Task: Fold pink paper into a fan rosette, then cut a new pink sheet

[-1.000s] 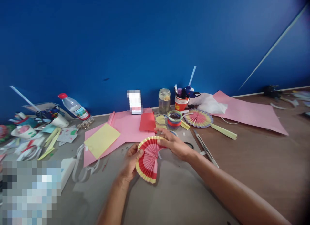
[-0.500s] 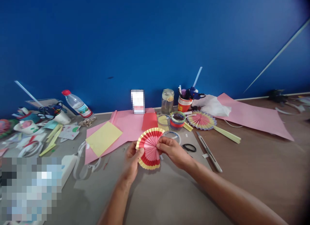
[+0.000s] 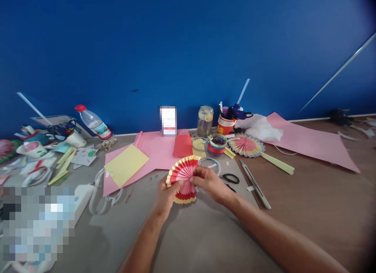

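A pleated paper fan (image 3: 182, 173), red and pink with a yellow rim, is held just above the grey mat (image 3: 199, 234) near the middle of the table. My left hand (image 3: 165, 195) grips its lower left edge with closed fingers. My right hand (image 3: 209, 182) pinches the folds at the fan's centre from the right. A roll of clear tape (image 3: 210, 164) lies just behind my right hand.
Pink paper (image 3: 152, 153) and a yellow sheet (image 3: 126, 163) lie to the left behind. A second fan with a yellow handle (image 3: 249, 147), a craft knife (image 3: 255, 183), black scissors (image 3: 230, 179), jars, a cup of pens (image 3: 225, 123) and a water bottle (image 3: 94, 124) stand around.
The fan has been drawn more closed and raised slightly. My right hand moved from the fan's upper rim to pinch at its centre; my left hand stays on its edge.
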`<state>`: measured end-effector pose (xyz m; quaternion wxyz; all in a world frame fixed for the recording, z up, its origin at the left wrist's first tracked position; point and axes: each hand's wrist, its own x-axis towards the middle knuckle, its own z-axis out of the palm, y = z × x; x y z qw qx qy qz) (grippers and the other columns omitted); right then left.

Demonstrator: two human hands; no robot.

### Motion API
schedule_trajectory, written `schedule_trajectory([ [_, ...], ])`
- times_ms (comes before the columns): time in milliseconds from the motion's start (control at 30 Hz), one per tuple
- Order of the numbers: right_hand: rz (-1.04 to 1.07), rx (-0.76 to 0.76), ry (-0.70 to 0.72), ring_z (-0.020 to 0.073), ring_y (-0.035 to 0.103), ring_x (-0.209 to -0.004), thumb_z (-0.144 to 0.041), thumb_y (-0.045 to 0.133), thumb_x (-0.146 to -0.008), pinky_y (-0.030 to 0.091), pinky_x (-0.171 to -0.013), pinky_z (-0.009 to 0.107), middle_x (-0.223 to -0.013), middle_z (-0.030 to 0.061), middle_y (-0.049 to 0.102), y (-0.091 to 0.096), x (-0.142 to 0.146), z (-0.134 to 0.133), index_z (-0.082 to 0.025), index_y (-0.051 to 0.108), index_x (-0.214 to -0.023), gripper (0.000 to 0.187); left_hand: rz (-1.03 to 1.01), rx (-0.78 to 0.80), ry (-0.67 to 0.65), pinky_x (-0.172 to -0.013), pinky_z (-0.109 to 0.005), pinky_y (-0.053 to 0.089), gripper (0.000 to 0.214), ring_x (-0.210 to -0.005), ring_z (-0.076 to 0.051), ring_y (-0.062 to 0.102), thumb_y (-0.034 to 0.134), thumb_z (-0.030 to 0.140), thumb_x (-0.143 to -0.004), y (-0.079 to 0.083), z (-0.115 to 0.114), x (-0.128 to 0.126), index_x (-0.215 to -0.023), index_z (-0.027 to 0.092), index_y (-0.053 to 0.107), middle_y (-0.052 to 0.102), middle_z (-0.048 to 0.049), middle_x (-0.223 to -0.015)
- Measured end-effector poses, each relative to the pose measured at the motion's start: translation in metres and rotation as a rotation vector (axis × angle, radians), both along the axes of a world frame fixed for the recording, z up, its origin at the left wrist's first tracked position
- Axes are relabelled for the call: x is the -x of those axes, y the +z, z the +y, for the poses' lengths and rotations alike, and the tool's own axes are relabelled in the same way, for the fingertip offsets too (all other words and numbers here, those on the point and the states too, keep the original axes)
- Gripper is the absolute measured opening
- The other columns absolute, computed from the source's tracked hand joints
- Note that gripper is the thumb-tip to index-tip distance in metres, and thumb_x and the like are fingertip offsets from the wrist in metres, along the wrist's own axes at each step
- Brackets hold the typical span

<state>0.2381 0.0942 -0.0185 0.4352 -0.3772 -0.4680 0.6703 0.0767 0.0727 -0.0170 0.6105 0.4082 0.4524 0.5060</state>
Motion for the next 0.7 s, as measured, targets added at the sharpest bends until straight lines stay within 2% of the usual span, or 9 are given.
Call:
schedule_trajectory([
  [267,0.374,0.282,-0.115,0.0083,0.049,-0.054,-0.025,0.080,-0.055,0.039,-0.056,0.022,-0.061,-0.0054,0.056,0.0069,0.0098,-0.0039,-0.018,0.057,-0.069,0.028,-0.022,-0.038,0.048,-0.067,-0.034,0.053,0.035,-0.074,-0.024,0.067,0.071,0.034,-0.072,-0.0004,-0.0040,-0.0068,-0.100,0.013,0.068,0.072,-0.0071,-0.079],
  [467,0.424,0.314,-0.109,0.0095,0.054,-0.057,-0.023,0.081,-0.056,0.042,-0.059,0.023,-0.062,-0.0050,0.059,0.0078,0.0094,-0.0038,-0.018,0.058,-0.070,0.027,-0.060,-0.008,0.038,-0.070,-0.034,0.053,0.034,-0.079,-0.024,0.067,0.070,0.032,-0.074,-0.0043,-0.0052,-0.0083,-0.102,0.014,0.067,0.072,-0.0057,-0.080],
  [700,0.506,0.353,-0.058,0.0119,0.060,-0.061,-0.020,0.080,-0.061,0.046,-0.064,0.025,-0.065,-0.0011,0.065,0.0068,0.0090,-0.0024,-0.015,0.061,-0.072,0.023,-0.144,-0.028,-0.013,-0.081,-0.034,0.050,0.033,-0.093,-0.024,0.064,0.066,0.035,-0.078,-0.0062,-0.0073,-0.0047,-0.107,0.019,0.066,0.071,-0.0067,-0.098],
])
